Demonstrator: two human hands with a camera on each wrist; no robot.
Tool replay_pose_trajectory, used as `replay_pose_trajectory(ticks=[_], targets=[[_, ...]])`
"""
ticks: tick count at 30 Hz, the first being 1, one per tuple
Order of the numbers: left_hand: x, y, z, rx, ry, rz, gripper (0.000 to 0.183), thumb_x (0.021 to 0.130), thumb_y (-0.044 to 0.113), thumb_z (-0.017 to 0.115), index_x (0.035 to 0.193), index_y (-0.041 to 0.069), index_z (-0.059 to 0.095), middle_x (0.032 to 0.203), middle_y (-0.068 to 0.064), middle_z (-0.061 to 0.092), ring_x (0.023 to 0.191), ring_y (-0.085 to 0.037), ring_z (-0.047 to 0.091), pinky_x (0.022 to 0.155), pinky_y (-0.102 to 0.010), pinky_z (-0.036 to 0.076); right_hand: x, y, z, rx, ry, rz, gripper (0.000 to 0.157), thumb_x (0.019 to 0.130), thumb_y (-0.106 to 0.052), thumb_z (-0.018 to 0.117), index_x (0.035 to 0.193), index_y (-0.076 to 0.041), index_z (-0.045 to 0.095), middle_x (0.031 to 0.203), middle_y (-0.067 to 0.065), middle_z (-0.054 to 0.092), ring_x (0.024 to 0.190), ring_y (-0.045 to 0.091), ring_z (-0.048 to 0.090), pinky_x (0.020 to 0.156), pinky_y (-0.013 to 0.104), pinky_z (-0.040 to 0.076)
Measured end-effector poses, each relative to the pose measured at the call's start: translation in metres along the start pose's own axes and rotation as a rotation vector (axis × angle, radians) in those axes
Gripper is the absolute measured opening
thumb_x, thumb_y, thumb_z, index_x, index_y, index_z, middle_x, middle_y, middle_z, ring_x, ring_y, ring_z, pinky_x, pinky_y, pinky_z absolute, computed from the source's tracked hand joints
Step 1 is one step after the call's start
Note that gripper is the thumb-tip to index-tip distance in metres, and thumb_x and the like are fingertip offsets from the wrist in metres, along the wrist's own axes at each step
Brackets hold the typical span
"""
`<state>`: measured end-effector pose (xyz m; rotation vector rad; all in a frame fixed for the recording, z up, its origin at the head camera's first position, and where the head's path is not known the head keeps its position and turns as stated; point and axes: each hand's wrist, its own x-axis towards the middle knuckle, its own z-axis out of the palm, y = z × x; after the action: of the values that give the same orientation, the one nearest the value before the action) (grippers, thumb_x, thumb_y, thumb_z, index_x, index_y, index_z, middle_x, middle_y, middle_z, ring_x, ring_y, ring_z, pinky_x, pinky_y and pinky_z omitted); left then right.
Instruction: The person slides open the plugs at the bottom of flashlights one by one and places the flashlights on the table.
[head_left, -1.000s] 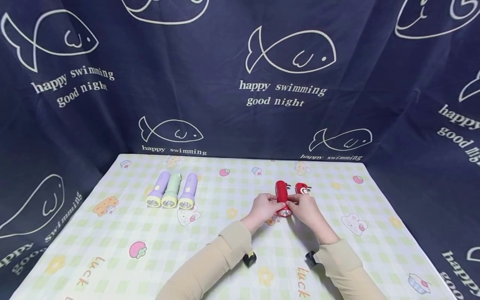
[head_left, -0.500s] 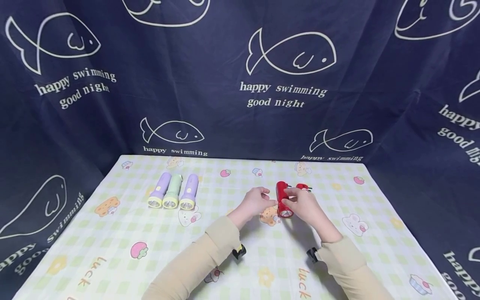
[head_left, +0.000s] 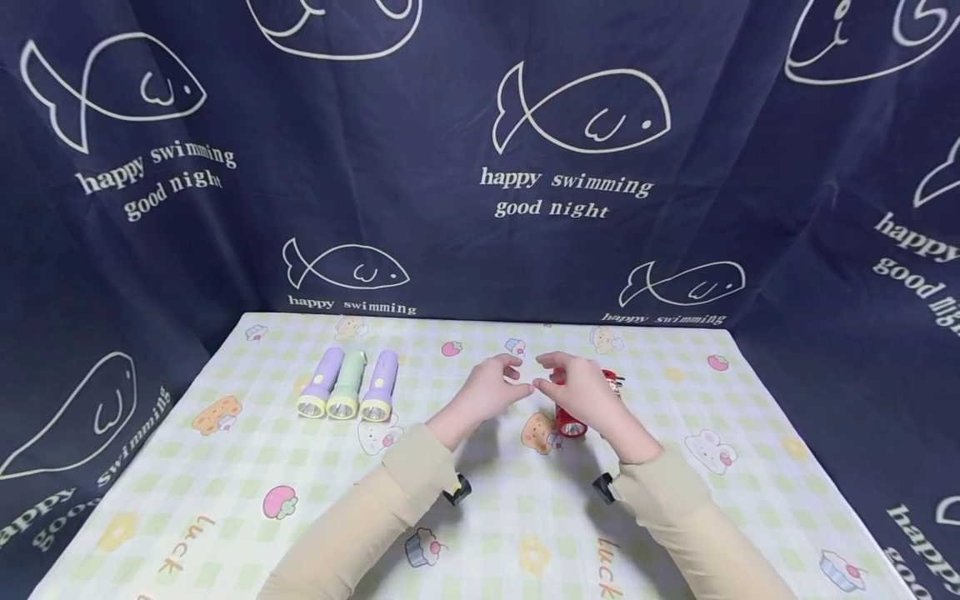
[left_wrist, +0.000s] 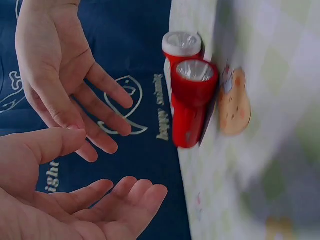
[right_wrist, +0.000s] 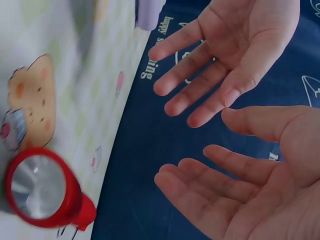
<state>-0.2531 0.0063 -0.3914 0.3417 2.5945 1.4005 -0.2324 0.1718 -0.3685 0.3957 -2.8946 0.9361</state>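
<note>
My left hand (head_left: 487,390) and right hand (head_left: 587,393) hover above the table, palms facing, with nothing held in either. Their fingers are relaxed and spread; the thumb tips come close together, and I cannot tell if they touch. Below my right hand lies a red flashlight (head_left: 572,427), its lens facing me and its body mostly covered by that hand in the head view. In the left wrist view, this red flashlight (left_wrist: 192,100) lies beside a second red flashlight (left_wrist: 181,45) with a white rim. The right wrist view shows one red flashlight (right_wrist: 40,187) near the lower left.
On the table's left side lie a purple flashlight (head_left: 322,382), a green flashlight (head_left: 348,383) and another purple flashlight (head_left: 381,383) in a row, lenses toward me. A patterned cloth (head_left: 225,467) covers the table. A dark blue curtain (head_left: 442,242) hangs behind it.
Both hands have let go of the red flashlight and risen from it. The left hand has moved left, and the right hand has followed up and left. The flashlights stay in place.
</note>
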Motion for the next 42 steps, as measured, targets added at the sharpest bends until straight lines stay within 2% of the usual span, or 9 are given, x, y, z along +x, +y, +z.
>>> replay_pose_trajectory(ticks=[6, 12, 17, 19, 26, 34, 42], targets=[[-0.008, -0.008, -0.026, 0.075, 0.089, 0.075, 0.048, 0.084, 0.020, 0.068, 0.126, 0.000, 0.055, 0.111, -0.016, 0.065, 0.098, -0.029, 0.064, 0.083, -0.037, 0.055, 0.008, -0.012, 0.007, 0.011, 0.036, -0.061, 0.037, 0.085, -0.018, 0.068, 0.119, -0.004, 0.063, 0.115, 0.013, 0.067, 0.095, 0.028, 0.067, 0.077, 0.039, 0.057], [-0.017, -0.019, -0.049, 0.114, 0.207, 0.100, 0.043, 0.083, 0.016, 0.068, 0.122, 0.002, 0.058, 0.109, -0.015, 0.065, 0.099, -0.030, 0.063, 0.086, -0.039, 0.053, 0.015, -0.021, 0.017, 0.053, 0.079, -0.113, 0.035, 0.084, -0.016, 0.069, 0.116, -0.004, 0.064, 0.113, 0.011, 0.068, 0.094, 0.026, 0.067, 0.080, 0.040, 0.056], [-0.023, -0.028, -0.068, 0.131, 0.317, 0.134, 0.039, 0.082, 0.013, 0.068, 0.118, 0.000, 0.060, 0.106, -0.015, 0.066, 0.095, -0.030, 0.063, 0.085, -0.039, 0.052, 0.022, -0.028, 0.027, 0.093, 0.118, -0.153, 0.030, 0.084, -0.013, 0.069, 0.112, -0.004, 0.066, 0.110, 0.010, 0.068, 0.093, 0.024, 0.068, 0.075, 0.035, 0.058], [-0.025, -0.032, -0.075, 0.158, 0.351, 0.124, 0.040, 0.082, 0.015, 0.068, 0.118, 0.001, 0.060, 0.106, -0.014, 0.066, 0.096, -0.030, 0.063, 0.085, -0.040, 0.052, 0.024, -0.030, 0.033, 0.116, 0.130, -0.162, 0.028, 0.084, -0.012, 0.069, 0.111, -0.004, 0.066, 0.109, 0.010, 0.068, 0.092, 0.023, 0.068, 0.074, 0.032, 0.058], [-0.030, -0.046, -0.097, 0.205, 0.402, 0.068, 0.044, 0.081, 0.016, 0.069, 0.121, 0.001, 0.058, 0.114, -0.019, 0.062, 0.105, -0.034, 0.058, 0.091, -0.044, 0.048, 0.029, -0.043, 0.050, 0.177, 0.160, -0.180, 0.026, 0.082, -0.009, 0.071, 0.107, -0.004, 0.068, 0.106, 0.008, 0.068, 0.089, 0.022, 0.067, 0.070, 0.028, 0.058], [-0.029, -0.072, -0.115, 0.255, 0.448, 0.029, 0.043, 0.082, 0.013, 0.068, 0.120, -0.002, 0.058, 0.116, -0.024, 0.060, 0.107, -0.038, 0.054, 0.092, -0.049, 0.045, 0.035, -0.058, 0.069, 0.257, 0.183, -0.207, 0.025, 0.080, -0.006, 0.071, 0.105, -0.003, 0.068, 0.103, 0.009, 0.069, 0.087, 0.022, 0.068, 0.068, 0.026, 0.058], [-0.025, -0.090, -0.124, 0.273, 0.449, -0.019, 0.045, 0.081, 0.011, 0.065, 0.121, -0.007, 0.056, 0.115, -0.029, 0.058, 0.108, -0.043, 0.054, 0.095, -0.050, 0.044, 0.038, -0.067, 0.091, 0.310, 0.174, -0.191, 0.028, 0.081, -0.008, 0.071, 0.108, -0.005, 0.067, 0.108, 0.009, 0.068, 0.094, 0.021, 0.065, 0.074, 0.034, 0.058]])
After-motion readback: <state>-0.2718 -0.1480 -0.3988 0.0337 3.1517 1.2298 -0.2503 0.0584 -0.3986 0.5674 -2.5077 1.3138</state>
